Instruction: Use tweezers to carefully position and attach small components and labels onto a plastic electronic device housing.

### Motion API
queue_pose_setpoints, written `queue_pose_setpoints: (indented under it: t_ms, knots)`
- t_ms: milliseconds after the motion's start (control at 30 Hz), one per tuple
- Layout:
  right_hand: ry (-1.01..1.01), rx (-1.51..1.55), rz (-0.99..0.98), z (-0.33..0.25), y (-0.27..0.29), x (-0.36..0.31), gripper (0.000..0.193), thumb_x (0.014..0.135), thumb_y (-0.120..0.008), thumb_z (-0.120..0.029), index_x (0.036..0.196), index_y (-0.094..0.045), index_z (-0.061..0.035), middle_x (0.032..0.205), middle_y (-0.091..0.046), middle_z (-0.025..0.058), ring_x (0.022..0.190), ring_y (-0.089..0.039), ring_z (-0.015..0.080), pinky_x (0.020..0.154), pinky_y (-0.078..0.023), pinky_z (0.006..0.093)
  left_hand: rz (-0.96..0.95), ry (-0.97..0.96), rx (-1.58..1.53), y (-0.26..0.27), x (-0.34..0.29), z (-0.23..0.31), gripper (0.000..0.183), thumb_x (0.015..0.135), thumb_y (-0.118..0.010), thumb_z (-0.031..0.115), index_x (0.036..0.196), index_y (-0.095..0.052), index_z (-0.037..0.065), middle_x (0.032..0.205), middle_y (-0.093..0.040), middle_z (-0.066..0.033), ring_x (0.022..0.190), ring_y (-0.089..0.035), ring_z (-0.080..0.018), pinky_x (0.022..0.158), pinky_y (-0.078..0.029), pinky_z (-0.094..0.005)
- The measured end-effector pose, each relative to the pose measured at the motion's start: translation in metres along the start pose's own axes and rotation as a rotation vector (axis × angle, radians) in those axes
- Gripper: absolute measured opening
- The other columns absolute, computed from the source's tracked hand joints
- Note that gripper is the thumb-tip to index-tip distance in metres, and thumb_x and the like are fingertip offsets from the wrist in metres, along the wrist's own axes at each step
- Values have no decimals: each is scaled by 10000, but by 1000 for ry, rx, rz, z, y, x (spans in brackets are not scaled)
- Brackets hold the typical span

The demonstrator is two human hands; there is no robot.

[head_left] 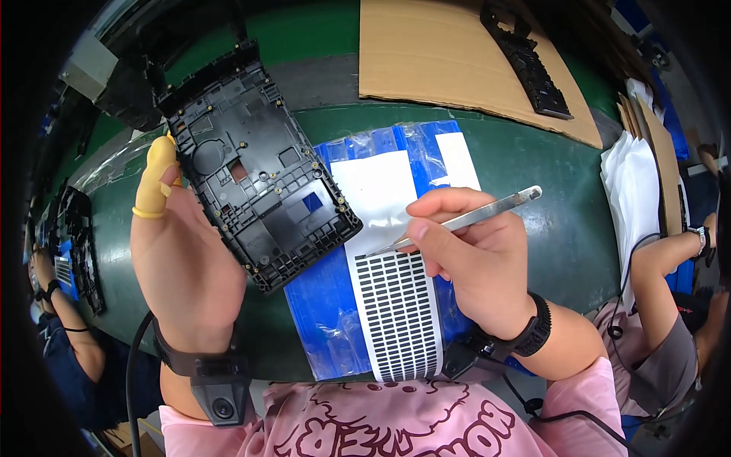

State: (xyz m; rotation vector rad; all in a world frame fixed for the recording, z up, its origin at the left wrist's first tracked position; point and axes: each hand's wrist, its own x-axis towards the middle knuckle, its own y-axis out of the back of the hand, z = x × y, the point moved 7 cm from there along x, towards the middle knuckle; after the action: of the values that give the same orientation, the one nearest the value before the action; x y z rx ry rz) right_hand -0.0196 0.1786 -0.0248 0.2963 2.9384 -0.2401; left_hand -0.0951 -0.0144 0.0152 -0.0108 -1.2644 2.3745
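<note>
The black plastic housing is raised in the left hand, its ribbed face with small brass-coloured inserts in view and its length tilted, top end leaning left. The hand lies along its left side and partly behind it; a digit in a yellow rubber cover lies by the left edge. The left fingers have hold of the housing, but most are hidden behind it, so how far they curl I cannot tell.

Just right of the housing, the right hand has metal tweezers pinched between thumb and fingertips, the fingers closed around them. The blunt end points up and right; the tips are at the uppermost row of black rectangles on a white sheet, well in front of the fingers. Whether the tips touch it I cannot tell.

The sheet lies on a blue, tape-covered board on the green desk. Farther back, a second black part rests on brown cardboard.
</note>
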Motion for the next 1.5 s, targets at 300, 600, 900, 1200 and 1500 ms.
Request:
queue_pose_setpoints:
  t_ms: [300, 600, 900, 1200, 1500]
  knots:
    - [-1, -44, 12, 1, 2, 1, 119, 780, -590, -6, 897, -592, 13, 657, -578, 4, 515, -474, 17, 449, -351, 154, 108, 70, 40, 1, 4, -13, 278, 906, -393, 180, 1140, -482, 59, 1139, -530, -56, 1033, -515, -205, 898, -408, -372]
    - [104, 470, -246, -32, 6, -2, 189, 767, -549, 40, 955, -543, 60, 698, -605, 96, 492, -464, 66, 485, -401, 191, 296, 236, 58, -10, -9, -49, 381, 903, -404, 265, 1231, -396, 71, 1174, -492, -88, 1038, -502, -218, 896, -413, -368]
    - [187, 174, -83, -26, -1, -9, 247, 788, -549, -17, 1018, -484, 45, 691, -589, 124, 533, -490, 97, 544, -428, 223, 368, 438, 134, -20, -26, -81, 458, 901, -398, 344, 1268, -338, 76, 1207, -465, -113, 1088, -480, -220, 910, -400, -362]
    - [147, 288, -101, -19, 2, -9, 235, 781, -594, 3, 1007, -544, 44, 791, -606, 59, 631, -518, 40, 533, -402, 155, 354, 414, 159, -20, -27, -80, 443, 903, -394, 333, 1271, -344, 92, 1214, -458, -99, 1084, -481, -214, 915, -394, -359]
    - [127, 262, -82, -18, 2, -8, 224, 780, -595, -6, 994, -550, 44, 781, -607, 63, 603, -511, 44, 513, -396, 158, 355, 411, 156, -20, -28, -80, 439, 905, -393, 319, 1280, -334, 100, 1216, -459, -92, 1085, -482, -208, 916, -395, -357]
